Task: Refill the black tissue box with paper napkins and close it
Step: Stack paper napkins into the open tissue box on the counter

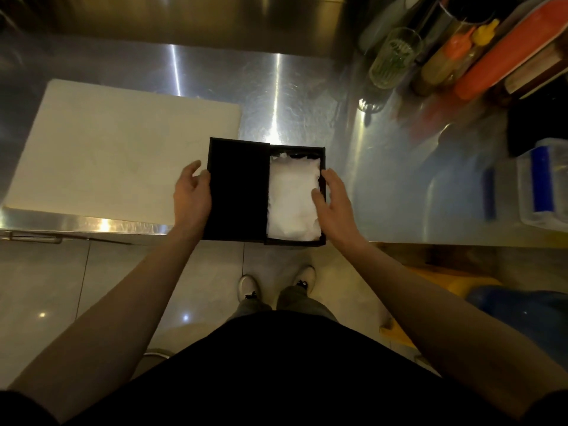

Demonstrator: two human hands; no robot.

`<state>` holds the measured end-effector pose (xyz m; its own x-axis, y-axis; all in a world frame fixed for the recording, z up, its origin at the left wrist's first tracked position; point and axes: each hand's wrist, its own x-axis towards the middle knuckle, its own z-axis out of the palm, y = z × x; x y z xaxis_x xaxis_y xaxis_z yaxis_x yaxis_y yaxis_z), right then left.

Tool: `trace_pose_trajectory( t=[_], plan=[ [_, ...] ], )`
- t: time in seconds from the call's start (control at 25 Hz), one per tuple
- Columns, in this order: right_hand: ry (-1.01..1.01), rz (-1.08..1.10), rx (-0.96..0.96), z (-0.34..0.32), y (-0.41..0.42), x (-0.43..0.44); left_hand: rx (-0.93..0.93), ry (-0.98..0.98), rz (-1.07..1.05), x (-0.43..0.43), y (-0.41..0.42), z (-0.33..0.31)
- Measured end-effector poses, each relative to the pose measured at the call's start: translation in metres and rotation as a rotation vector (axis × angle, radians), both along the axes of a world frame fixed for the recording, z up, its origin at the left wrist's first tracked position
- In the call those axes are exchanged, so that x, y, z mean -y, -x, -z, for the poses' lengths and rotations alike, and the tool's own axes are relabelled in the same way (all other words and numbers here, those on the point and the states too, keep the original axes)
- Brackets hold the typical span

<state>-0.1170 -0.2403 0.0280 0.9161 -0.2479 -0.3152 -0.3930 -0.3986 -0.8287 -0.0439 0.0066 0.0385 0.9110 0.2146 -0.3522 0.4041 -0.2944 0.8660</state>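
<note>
The black tissue box (321,153) lies at the front edge of the steel counter. Its black lid (236,189) covers the left half, and white paper napkins (292,198) fill the uncovered right half. My left hand (192,195) rests against the lid's left edge with fingers spread. My right hand (333,204) sits at the box's right wall, thumb lying on the napkins, fingers apart.
A white cutting board (116,149) lies left of the box. At the back right stand a glass (393,56), squeeze bottles (455,56) and an orange tray (507,50). A clear container with a blue part (544,186) sits at the right. The counter edge (92,224) runs below.
</note>
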Motion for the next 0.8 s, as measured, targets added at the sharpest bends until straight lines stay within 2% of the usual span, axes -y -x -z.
trace_pose_trajectory(
  t=[0.08,0.16,0.28,0.4,0.48,0.64,0.8],
  plan=[
    [-0.352,0.218,-0.128,-0.013,0.0,0.004,-0.08,0.267,-0.074,-0.006,0.0,-0.013],
    [-0.559,0.324,-0.212,-0.026,-0.001,0.006,-0.24,0.513,-0.055,-0.006,0.007,-0.022],
    [-0.686,0.287,-0.252,-0.031,0.0,0.012,-0.378,0.719,0.064,-0.004,0.018,-0.018],
    [-0.741,0.238,-0.274,-0.027,-0.001,0.016,-0.4,0.86,0.246,0.009,0.023,-0.013],
    [-0.774,0.22,-0.287,-0.028,-0.003,0.019,-0.411,0.759,0.343,0.026,0.026,-0.008],
    [-0.86,0.201,-0.302,-0.025,-0.003,0.025,-0.32,0.359,0.456,0.061,0.034,0.002],
    [-0.795,0.175,-0.289,-0.025,-0.001,0.024,-0.173,0.204,0.516,0.082,0.038,0.011]
  ],
)
